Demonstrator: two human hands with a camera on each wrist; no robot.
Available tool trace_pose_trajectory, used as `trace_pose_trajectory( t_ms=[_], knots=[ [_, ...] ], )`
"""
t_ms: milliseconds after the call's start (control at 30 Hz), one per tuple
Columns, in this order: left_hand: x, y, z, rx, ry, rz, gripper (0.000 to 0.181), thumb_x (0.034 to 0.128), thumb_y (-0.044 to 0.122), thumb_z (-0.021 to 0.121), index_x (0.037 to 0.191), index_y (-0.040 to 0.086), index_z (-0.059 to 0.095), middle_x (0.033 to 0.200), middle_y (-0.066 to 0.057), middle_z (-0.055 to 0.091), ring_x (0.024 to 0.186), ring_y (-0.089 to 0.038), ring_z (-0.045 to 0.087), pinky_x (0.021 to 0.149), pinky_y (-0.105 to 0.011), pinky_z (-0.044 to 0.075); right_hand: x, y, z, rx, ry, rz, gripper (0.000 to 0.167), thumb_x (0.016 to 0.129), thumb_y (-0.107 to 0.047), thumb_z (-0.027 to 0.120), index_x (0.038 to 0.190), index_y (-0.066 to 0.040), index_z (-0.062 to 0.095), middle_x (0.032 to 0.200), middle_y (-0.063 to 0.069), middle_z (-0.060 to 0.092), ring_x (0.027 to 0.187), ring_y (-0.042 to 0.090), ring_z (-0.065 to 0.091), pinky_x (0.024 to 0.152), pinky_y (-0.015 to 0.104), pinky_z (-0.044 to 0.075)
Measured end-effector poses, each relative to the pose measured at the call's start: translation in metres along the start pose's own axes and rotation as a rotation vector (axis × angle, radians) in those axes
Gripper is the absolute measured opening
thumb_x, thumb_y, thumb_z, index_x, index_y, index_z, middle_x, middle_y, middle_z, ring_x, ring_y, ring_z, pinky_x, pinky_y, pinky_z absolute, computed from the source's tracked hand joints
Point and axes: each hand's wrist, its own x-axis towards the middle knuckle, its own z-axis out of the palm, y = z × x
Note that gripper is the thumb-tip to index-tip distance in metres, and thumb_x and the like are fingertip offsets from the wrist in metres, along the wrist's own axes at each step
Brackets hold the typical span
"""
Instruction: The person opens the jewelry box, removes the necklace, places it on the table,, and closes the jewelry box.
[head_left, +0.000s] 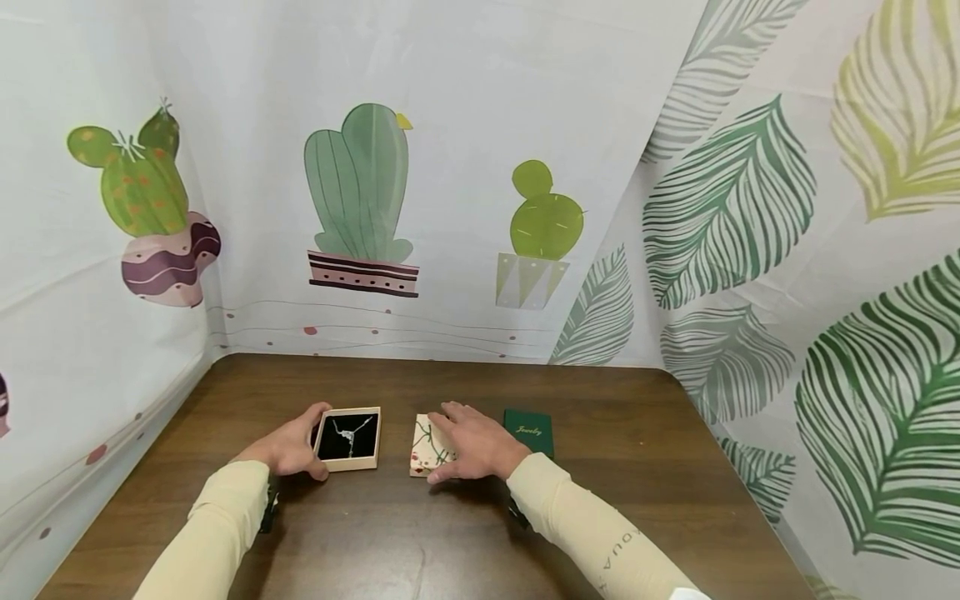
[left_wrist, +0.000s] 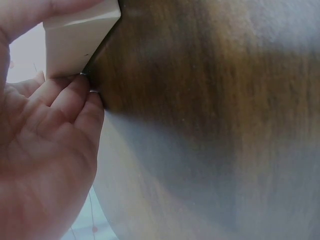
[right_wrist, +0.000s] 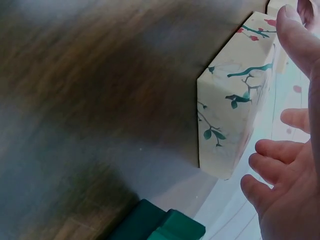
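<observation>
My left hand holds an open cream jewelry box by its left side, thumb at the near corner and fingers at the far one. Inside, a silver necklace lies on a black insert. The left wrist view shows the box's plain side wall between thumb and fingers. Over the floral box lid hovers my right hand, fingers spread and partly covering it. In the right wrist view the lid stands apart from the loosely extended fingers; whether the thumb touches it is unclear.
A dark green box marked "Jewelry" lies just right of the right hand, partly behind it. All sits on a brown wooden table. Printed curtains with cacti and leaves hang around the table's back and sides.
</observation>
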Motion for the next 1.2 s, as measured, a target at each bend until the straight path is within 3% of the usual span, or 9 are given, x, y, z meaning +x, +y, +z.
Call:
trace_pose_trajectory(
  t_ms=[300,700,1200],
  knots=[
    [0.002,-0.003,0.001,0.006,0.01,0.02,0.109,0.0541,0.007,0.093,0.146,-0.001,0.035,0.139,-0.027,0.057,0.107,-0.032,0.058,0.093,-0.042,0.049,0.004,-0.009,-0.005,0.009,0.01,-0.031,0.1,0.085,-0.072,0.071,0.162,-0.018,0.037,0.168,0.011,0.037,0.157,0.028,0.034,0.128,0.039,0.032],
    [0.001,-0.002,0.002,0.002,0.013,0.026,0.112,0.0545,0.009,0.093,0.148,-0.002,0.033,0.146,-0.031,0.052,0.116,-0.035,0.058,0.098,-0.045,0.048,0.017,-0.035,-0.012,0.025,0.006,-0.061,0.1,0.084,-0.072,0.072,0.162,-0.022,0.037,0.17,0.007,0.035,0.158,0.024,0.033,0.128,0.038,0.031],
    [0.001,-0.002,0.002,-0.007,0.01,0.007,0.109,0.0549,0.007,0.093,0.148,0.003,0.035,0.133,-0.023,0.059,0.107,-0.032,0.059,0.094,-0.043,0.049,0.033,-0.059,-0.017,-0.054,0.004,-0.145,0.077,0.102,-0.066,0.049,0.162,-0.019,0.037,0.169,0.005,0.038,0.158,0.019,0.035,0.128,0.032,0.029]
  ],
)
